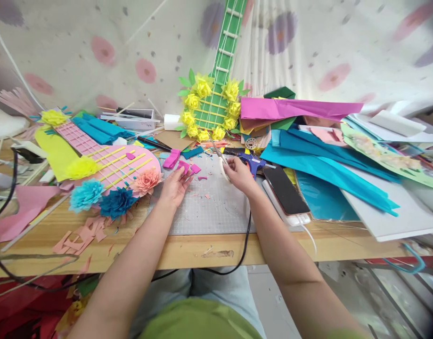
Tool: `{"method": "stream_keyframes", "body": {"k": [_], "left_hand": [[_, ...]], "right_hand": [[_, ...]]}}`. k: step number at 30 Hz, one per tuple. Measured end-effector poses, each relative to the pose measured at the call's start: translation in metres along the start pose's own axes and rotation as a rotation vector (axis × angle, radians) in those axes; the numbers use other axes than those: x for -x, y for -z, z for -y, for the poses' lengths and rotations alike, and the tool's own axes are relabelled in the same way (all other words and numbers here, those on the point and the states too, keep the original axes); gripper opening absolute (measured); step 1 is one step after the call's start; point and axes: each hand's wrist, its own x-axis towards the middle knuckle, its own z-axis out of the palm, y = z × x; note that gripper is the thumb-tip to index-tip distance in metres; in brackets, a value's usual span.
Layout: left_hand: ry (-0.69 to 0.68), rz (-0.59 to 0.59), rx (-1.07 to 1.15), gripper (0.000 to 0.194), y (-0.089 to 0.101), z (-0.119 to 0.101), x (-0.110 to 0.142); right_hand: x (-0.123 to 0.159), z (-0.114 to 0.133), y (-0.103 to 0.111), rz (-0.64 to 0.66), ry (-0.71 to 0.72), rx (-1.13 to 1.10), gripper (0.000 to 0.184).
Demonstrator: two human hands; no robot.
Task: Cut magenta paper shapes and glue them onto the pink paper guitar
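Left hand: fingers loosely curled at magenta paper pieces; can't tell from here if any is gripped.
Right hand: closed round white-handled scissors, blades pointing toward back of table.
Magenta paper pieces: far-left part of grey cutting mat, left of scissors.
Pink guitar: lying left of left hand.
Phone: right of right hand, screen dark.

One pair of scissors, two guitars

A wooden table carries a gridded grey mat, a pink guitar and peach scraps.
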Motion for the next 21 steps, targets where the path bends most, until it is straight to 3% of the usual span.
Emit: {"method": "stream_keyframes", "body": {"k": [3, 6, 11, 16, 21], "left_hand": [[0.003, -0.018, 0.07, 0.006, -0.001, -0.001, -0.001], [-0.021, -0.015, 0.129, 0.006, 0.001, -0.002, -0.003], [-0.068, 0.009, 0.177, 0.005, 0.002, -0.002, -0.002], [-0.101, 0.078, 0.175, 0.003, -0.002, 0.003, 0.002], [-0.092, 0.112, 0.158, 0.003, -0.006, 0.007, 0.007]], "right_hand": [[0.008, 0.009, -0.006, 0.068, 0.091, -0.15, 0.039], [0.019, 0.018, -0.017, 0.115, 0.083, -0.051, 0.042], [0.029, 0.024, -0.022, 0.336, 0.139, 0.027, 0.041], [0.035, 0.029, -0.022, 0.406, 0.195, 0.083, 0.043], [0.036, 0.036, -0.028, 0.473, 0.221, -0.068, 0.042]]}}
